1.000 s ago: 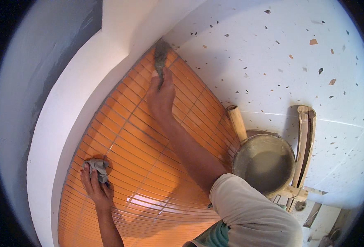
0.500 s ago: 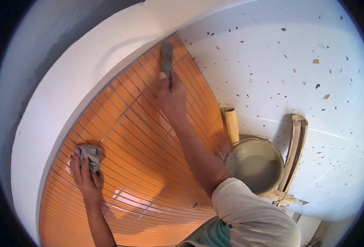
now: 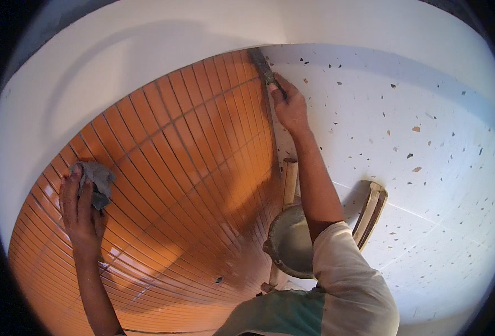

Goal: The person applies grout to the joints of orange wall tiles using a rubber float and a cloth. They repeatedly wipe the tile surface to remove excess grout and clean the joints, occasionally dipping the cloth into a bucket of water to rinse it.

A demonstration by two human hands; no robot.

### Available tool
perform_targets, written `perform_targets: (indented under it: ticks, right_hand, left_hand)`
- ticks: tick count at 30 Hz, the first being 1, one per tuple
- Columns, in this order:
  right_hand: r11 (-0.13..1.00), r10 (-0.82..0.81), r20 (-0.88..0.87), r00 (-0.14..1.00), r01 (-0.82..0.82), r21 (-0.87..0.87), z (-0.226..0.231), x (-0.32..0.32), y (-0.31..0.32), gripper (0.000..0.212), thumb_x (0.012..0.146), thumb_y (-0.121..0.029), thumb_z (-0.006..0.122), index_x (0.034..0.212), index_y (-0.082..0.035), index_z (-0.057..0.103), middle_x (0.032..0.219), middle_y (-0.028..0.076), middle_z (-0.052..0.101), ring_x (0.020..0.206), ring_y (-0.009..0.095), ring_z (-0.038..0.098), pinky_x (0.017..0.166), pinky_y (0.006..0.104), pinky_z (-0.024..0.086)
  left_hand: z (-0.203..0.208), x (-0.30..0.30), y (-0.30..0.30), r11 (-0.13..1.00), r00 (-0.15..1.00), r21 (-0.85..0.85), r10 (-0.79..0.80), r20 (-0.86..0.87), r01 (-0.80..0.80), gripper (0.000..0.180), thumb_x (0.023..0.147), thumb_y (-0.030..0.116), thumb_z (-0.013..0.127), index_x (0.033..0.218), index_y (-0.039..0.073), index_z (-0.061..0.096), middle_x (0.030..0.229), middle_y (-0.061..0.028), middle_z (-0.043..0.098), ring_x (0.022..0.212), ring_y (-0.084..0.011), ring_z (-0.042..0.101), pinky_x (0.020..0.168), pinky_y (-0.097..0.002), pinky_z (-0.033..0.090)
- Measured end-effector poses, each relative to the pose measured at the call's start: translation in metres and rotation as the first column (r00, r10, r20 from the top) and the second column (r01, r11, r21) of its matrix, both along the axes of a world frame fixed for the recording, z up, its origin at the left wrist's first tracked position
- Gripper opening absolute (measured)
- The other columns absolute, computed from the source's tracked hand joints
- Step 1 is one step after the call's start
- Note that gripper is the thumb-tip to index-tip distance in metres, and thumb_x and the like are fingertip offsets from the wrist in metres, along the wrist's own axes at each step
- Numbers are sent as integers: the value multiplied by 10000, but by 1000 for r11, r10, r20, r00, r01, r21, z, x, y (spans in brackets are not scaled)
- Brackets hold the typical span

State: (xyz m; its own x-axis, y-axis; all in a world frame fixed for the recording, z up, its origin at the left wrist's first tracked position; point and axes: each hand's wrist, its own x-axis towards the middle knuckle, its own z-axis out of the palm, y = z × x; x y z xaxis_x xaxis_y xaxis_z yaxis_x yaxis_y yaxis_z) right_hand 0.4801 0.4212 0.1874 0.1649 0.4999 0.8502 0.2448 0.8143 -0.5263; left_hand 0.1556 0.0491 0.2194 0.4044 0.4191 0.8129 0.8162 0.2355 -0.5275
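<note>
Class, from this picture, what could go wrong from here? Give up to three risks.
The dark tool in the right grip sits where the orange tiles meet the speckled wall, and might scratch either. The right arm overlaps the bucket in view, so it could perhaps knock it. The grey cloth in the left grip may smear the tiles.

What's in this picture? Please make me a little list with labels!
Left hand: holding a crumpled grey cloth
Right hand: gripping a dark, flat-bladed tool
Left surface: narrow, glossy orange rectangular tiles
Right surface: white wall with coloured specks
Container: round, dull grey basin, partly behind the right arm
Beside that arm: long, split, pale wooden piece
</note>
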Motion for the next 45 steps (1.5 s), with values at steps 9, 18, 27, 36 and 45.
perform_targets:
  ticks: [9,18,27,36,45]
  right_hand:
    - [991,-133,176,975,132,19,11,12,-15,393,969,-258,550,1282,-23,589,1116,220,651,1013,332,641,898,382,476]
    - [985,-172,243,955,168,38,13,21,-11,387,964,-232,549,1292,-28,581,1111,210,650,1021,347,634,884,376,479]
    - [989,-145,260,955,145,21,11,21,-22,389,966,-214,545,1298,-12,572,1081,227,648,921,347,656,826,389,496]
    - [992,-129,296,946,120,49,12,20,-32,381,967,-185,545,1297,4,565,1051,216,651,890,328,656,802,377,497]
    - [987,-131,278,952,100,124,10,22,-34,381,964,-196,555,1285,9,567,1008,231,640,875,343,649,784,401,492]
  left_hand:
    - [-4,5,2,1000,998,6,14,54,-14,592,748,-144,610,1280,112,565,1446,-81,468,1362,-292,414,1152,-503,336]
    - [0,1,2,1000,1000,1,21,9,-21,563,771,-145,601,1271,115,575,1439,-83,476,1351,-287,432,1149,-496,349]
    - [-1,1,0,999,999,3,40,-16,-40,667,647,-123,648,1275,69,534,1416,-166,487,1332,-367,441,1133,-527,333]
    - [-4,3,0,997,996,15,71,53,-72,611,751,-94,678,1290,170,562,1461,-25,453,1381,-255,391,1171,-474,340]
    - [0,3,2,998,997,4,58,48,-59,569,768,-112,643,1270,147,573,1447,-47,470,1364,-266,416,1167,-479,343]
